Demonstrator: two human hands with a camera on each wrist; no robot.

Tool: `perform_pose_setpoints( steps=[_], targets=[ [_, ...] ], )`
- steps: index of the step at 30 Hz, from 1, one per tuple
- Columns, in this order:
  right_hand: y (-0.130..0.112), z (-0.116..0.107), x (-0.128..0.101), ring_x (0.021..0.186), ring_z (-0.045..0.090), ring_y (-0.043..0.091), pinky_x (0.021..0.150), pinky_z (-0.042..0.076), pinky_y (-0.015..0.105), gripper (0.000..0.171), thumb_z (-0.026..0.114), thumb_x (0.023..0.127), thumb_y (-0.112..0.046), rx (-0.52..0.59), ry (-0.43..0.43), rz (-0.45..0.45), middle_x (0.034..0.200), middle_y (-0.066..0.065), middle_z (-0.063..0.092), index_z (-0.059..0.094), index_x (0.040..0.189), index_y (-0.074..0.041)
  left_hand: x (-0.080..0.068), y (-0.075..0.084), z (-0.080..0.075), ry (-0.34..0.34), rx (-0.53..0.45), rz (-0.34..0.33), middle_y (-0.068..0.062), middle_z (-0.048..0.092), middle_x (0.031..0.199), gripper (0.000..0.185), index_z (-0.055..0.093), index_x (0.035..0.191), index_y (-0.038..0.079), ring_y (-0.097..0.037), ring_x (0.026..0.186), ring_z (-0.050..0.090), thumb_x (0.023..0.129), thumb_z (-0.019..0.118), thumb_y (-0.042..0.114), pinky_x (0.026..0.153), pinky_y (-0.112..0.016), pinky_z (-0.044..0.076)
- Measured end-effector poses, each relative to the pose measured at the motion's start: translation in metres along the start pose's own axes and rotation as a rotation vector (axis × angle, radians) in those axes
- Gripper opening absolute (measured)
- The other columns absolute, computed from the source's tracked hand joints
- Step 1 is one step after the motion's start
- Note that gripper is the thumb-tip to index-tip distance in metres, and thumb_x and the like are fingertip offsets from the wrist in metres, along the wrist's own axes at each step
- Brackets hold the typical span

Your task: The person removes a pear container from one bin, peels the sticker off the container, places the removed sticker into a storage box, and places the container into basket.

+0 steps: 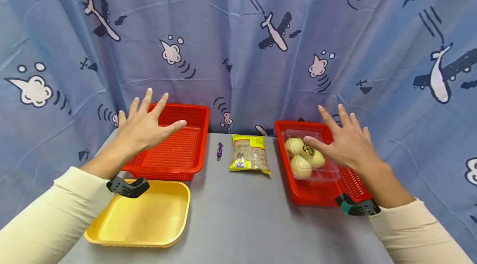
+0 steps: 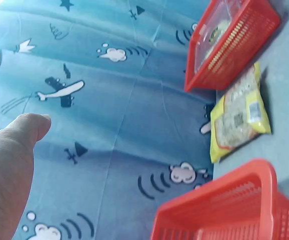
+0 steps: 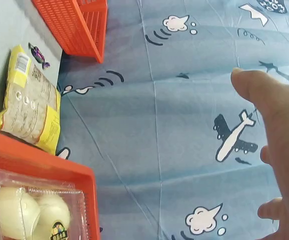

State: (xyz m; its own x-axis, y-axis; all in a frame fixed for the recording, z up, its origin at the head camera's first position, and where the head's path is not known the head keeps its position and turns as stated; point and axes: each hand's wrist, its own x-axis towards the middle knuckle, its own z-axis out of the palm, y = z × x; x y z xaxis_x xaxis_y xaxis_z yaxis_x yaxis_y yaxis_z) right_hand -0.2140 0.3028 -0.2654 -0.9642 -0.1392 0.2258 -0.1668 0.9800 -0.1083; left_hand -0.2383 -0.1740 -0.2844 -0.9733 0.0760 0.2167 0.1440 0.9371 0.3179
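We are hovering both hands with fingers spread, holding nothing: left hand (image 1: 143,125) over the empty red basket (image 1: 193,110) near the tabletop's back-left, right hand (image 1: 346,141) over the clear box of buns (image 1: 309,158) in the right basket (image 1: 316,197). Box looking light, thin, crushable; gripping its side edges seems safest.

Grey tabletop (image 1: 238,214) backed by draped blue curtain (image 1: 238,27) printed with airplanes, clouds, stars and squiggles; lighting even.
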Motion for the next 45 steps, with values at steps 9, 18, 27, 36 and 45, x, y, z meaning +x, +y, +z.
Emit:
perform_pose_setpoints(
  steps=[9, 18, 27, 36, 45],
  targets=[
    [0.013, 0.004, -0.001, 0.134, 0.008, 0.058, 0.094, 0.009, 0.078, 0.094, 0.054, 0.083, -0.070, 0.036, 0.021, -0.016, 0.155, 0.029, 0.005, 0.010, 0.156, -0.029, 0.002, 0.025, 0.015, 0.002, -0.030, 0.039, -0.012, -0.005, 0.160, 0.100, 0.011, 0.156, 0.031, -0.047, 0.140, 0.000, 0.076, 0.035, 0.087, 0.099, -0.074, -0.002],
    [0.025, 0.008, -0.004, 0.133, 0.014, 0.056, 0.092, 0.016, 0.078, 0.091, 0.056, 0.085, -0.066, 0.058, 0.046, -0.020, 0.155, 0.029, 0.009, 0.014, 0.156, -0.027, 0.005, 0.052, 0.037, 0.003, -0.050, 0.078, -0.009, -0.002, 0.161, 0.100, 0.015, 0.156, 0.032, -0.043, 0.141, 0.001, 0.075, 0.035, 0.088, 0.102, -0.072, 0.000],
    [0.040, 0.011, -0.003, 0.133, 0.017, 0.056, 0.089, 0.019, 0.079, 0.090, 0.056, 0.086, -0.064, 0.095, 0.054, 0.014, 0.156, 0.025, 0.008, 0.013, 0.156, -0.028, 0.005, 0.072, 0.056, -0.016, -0.080, 0.089, -0.006, -0.002, 0.161, 0.099, 0.014, 0.155, 0.035, -0.040, 0.142, 0.001, 0.074, 0.036, 0.088, 0.104, -0.070, 0.002],
    [0.054, 0.020, -0.001, 0.134, 0.017, 0.054, 0.087, 0.019, 0.081, 0.086, 0.054, 0.088, -0.062, 0.147, 0.043, 0.036, 0.156, 0.023, 0.011, 0.015, 0.156, -0.028, 0.005, 0.091, 0.074, -0.033, -0.102, 0.115, -0.005, -0.001, 0.161, 0.095, 0.014, 0.155, 0.036, -0.041, 0.142, 0.002, 0.077, 0.040, 0.084, 0.105, -0.068, 0.002],
    [0.077, 0.028, 0.001, 0.135, 0.017, 0.052, 0.090, 0.018, 0.079, 0.080, 0.054, 0.092, -0.055, 0.281, 0.053, 0.049, 0.156, 0.023, 0.012, 0.017, 0.156, -0.026, 0.005, 0.113, 0.092, -0.029, -0.139, 0.142, -0.005, 0.001, 0.161, 0.092, 0.016, 0.155, 0.034, -0.041, 0.142, 0.003, 0.080, 0.046, 0.078, 0.106, -0.067, 0.003]
  ],
)
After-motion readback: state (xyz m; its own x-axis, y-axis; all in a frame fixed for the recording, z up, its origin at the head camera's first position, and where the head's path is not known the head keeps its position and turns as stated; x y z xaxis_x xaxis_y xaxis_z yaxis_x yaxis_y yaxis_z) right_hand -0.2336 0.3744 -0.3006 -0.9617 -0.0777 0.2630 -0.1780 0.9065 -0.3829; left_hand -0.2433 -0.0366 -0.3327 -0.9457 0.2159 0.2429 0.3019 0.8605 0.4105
